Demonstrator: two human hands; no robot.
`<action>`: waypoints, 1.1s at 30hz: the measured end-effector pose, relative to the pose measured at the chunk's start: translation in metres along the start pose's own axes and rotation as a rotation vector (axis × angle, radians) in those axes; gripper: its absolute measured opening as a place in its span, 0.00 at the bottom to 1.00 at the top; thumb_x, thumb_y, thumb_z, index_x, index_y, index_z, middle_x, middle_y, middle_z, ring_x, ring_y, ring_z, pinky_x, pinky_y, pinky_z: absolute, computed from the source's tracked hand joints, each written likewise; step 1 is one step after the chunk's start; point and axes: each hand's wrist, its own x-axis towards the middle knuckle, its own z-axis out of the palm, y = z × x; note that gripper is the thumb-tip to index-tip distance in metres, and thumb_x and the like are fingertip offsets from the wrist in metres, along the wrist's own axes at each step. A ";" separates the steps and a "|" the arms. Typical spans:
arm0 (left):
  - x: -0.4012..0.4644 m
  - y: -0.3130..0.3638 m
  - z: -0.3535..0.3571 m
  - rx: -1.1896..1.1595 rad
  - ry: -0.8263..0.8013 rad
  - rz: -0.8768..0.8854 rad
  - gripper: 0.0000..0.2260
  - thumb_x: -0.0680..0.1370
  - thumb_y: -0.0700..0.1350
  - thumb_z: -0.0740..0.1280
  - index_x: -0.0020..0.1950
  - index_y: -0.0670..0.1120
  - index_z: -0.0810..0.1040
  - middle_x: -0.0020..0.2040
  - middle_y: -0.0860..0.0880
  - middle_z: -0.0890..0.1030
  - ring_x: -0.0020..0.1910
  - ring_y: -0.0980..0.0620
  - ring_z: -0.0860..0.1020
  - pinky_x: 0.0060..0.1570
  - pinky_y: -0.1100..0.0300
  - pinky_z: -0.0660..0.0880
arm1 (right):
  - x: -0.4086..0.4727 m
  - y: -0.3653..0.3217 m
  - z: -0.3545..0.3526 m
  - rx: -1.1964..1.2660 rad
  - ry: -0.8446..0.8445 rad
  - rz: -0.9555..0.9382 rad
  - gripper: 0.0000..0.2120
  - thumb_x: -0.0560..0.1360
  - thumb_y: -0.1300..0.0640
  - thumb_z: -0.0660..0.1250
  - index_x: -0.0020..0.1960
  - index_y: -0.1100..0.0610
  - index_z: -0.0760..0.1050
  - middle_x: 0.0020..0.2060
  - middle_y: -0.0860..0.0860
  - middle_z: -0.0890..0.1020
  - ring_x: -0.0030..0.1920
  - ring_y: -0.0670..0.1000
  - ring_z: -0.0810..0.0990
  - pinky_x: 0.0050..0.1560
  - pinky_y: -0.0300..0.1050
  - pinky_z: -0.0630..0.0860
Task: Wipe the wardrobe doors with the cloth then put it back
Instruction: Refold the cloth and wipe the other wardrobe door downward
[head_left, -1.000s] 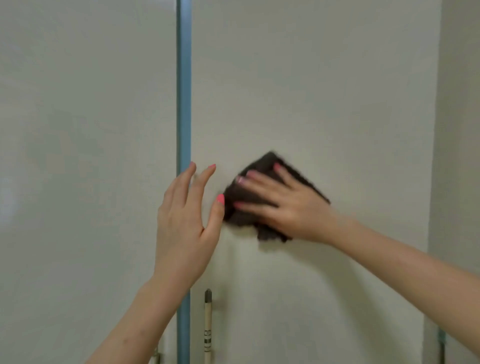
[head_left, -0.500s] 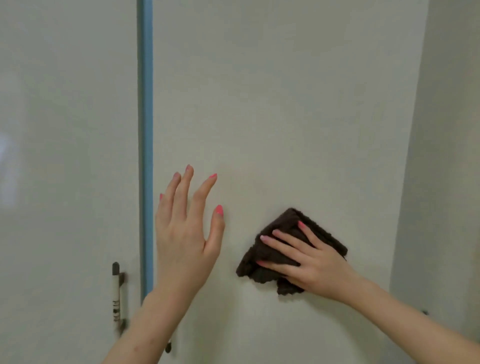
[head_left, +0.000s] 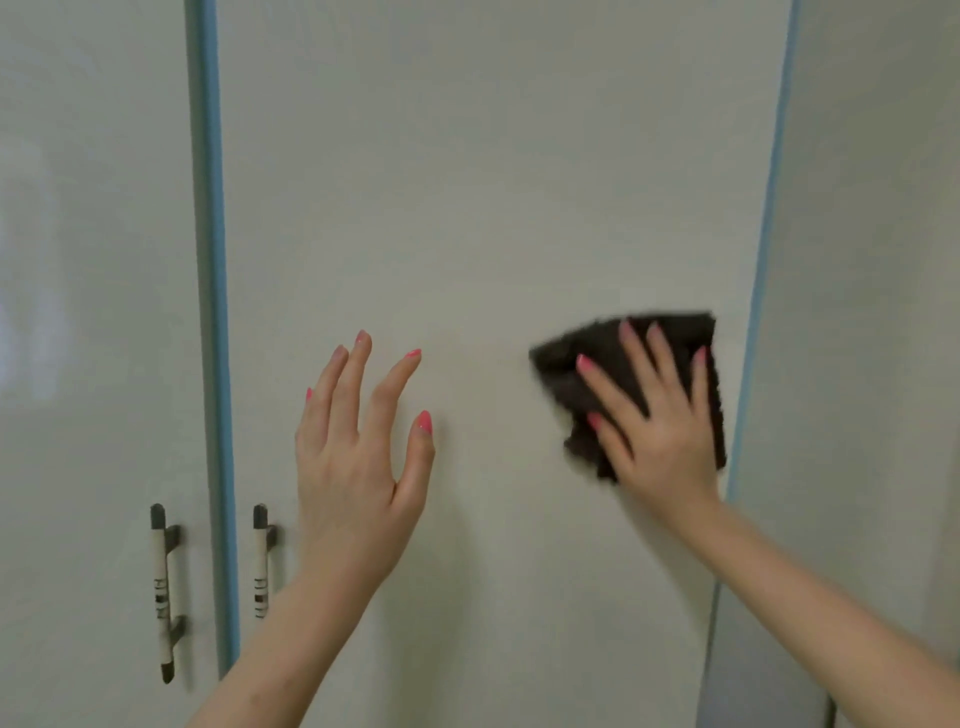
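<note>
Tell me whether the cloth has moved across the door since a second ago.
Yes. The cloth has slid right, from near the left blue strip to the door's right edge.

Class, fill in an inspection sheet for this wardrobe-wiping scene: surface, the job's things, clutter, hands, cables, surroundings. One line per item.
Surface: pale middle wardrobe door, closed; no marks visible.
Job's things: dark cloth, pressed flat on that door near its right edge, blurred.
Clutter: nothing seen.
Hands: right hand spread flat over the cloth; left hand open, fingers up, empty, beside the cloth but apart from it; whether it touches the door is unclear.
Cables: nothing seen.
Surroundings: blue edge strip between the doors; left door glossy; two bar handles either side of the strip; another panel at right.
</note>
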 end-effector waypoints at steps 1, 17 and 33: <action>-0.002 0.002 0.001 -0.004 0.001 -0.004 0.20 0.78 0.51 0.55 0.69 0.50 0.68 0.73 0.45 0.63 0.74 0.47 0.58 0.70 0.47 0.58 | -0.031 -0.008 0.000 0.009 -0.033 -0.021 0.21 0.81 0.49 0.54 0.74 0.48 0.62 0.75 0.58 0.61 0.76 0.59 0.56 0.72 0.67 0.52; -0.022 0.007 0.010 0.037 -0.070 -0.058 0.20 0.78 0.50 0.55 0.70 0.50 0.68 0.74 0.46 0.62 0.74 0.48 0.57 0.70 0.51 0.55 | 0.069 0.047 -0.011 -0.030 0.076 0.304 0.21 0.83 0.48 0.53 0.74 0.49 0.64 0.74 0.58 0.62 0.75 0.61 0.57 0.72 0.67 0.51; -0.074 -0.017 -0.019 0.094 -0.159 -0.158 0.21 0.78 0.50 0.55 0.69 0.47 0.68 0.73 0.43 0.65 0.73 0.44 0.59 0.71 0.52 0.54 | -0.067 -0.046 -0.008 -0.067 -0.211 -0.310 0.22 0.80 0.53 0.58 0.74 0.48 0.65 0.73 0.59 0.65 0.73 0.59 0.63 0.71 0.66 0.55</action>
